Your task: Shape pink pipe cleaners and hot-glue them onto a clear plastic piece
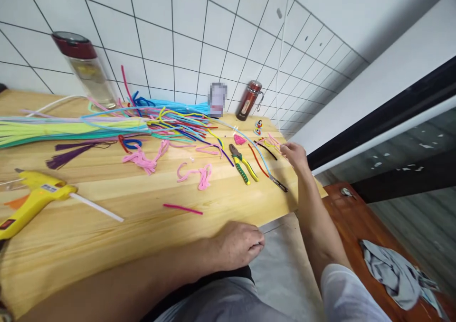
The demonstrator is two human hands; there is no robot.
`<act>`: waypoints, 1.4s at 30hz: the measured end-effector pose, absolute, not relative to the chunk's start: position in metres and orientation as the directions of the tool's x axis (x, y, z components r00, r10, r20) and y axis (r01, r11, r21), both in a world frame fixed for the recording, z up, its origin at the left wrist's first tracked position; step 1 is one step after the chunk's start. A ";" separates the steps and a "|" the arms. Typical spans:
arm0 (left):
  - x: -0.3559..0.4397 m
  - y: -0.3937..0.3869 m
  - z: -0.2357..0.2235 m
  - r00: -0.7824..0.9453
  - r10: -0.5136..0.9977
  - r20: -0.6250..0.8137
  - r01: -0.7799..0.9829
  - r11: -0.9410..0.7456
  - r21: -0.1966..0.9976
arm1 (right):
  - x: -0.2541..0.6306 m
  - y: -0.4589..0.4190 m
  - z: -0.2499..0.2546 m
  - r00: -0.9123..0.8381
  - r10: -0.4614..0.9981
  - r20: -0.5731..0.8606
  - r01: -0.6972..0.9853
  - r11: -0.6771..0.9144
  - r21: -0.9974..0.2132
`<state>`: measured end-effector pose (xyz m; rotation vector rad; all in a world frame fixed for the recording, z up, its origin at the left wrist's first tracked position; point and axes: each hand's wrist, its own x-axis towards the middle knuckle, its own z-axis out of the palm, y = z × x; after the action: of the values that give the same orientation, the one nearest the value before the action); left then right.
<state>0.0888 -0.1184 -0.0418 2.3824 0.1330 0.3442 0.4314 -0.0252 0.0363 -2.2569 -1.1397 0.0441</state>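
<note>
My left hand [240, 245] rests at the table's front edge with its fingers curled in; whatever it may hold is hidden. Out at the right end of the table, my right hand [295, 155] has its fingers bent together beside some pink and yellow pipe cleaners [273, 142]; I cannot make out what is between the fingertips. Left of that hand lie a black pipe cleaner [268, 151], a red one [258, 160] and small scissors-like snips [278, 184]. Pliers with green and yellow handles [241, 169] lie further left. A single magenta pipe cleaner [183, 209] is ahead of my left hand.
A yellow glue gun [39, 196] with a white stick lies at the left. Bundled pipe cleaners [117, 127] spread along the back. Bent pink pieces [147, 159] lie mid-table. A clear bottle [87, 72], a red flask [249, 101] and a blurred-out upright object [217, 99] stand near the wall.
</note>
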 end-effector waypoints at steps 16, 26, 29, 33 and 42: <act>0.088 -0.120 -0.042 0.972 0.085 0.219 -0.040 -0.859 0.511 | 0.458 0.046 0.007 0.410 0.872 0.267 0.908 -0.363 -0.209; 0.089 -0.120 -0.046 0.971 0.110 0.213 -0.036 -0.811 0.584 | 0.458 0.064 0.011 0.296 0.928 0.225 0.955 -0.289 -0.067; 0.091 -0.118 -0.047 0.953 0.195 0.233 -0.033 -0.695 0.718 | 0.457 0.052 0.026 0.335 0.910 0.246 0.941 -0.334 -0.048; 0.093 -0.116 -0.044 0.922 0.358 0.150 0.052 -0.497 0.866 | 0.450 0.041 0.041 0.325 0.902 0.283 0.937 -0.348 0.032; 0.092 -0.117 -0.037 0.908 0.410 0.085 0.111 -0.431 0.895 | 0.438 0.037 0.047 0.292 0.915 0.279 0.947 -0.318 0.052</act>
<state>0.0922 -0.1173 -0.0370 2.0061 0.3767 0.3535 0.4379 0.0374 0.0469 -2.4234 -1.7565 -0.3924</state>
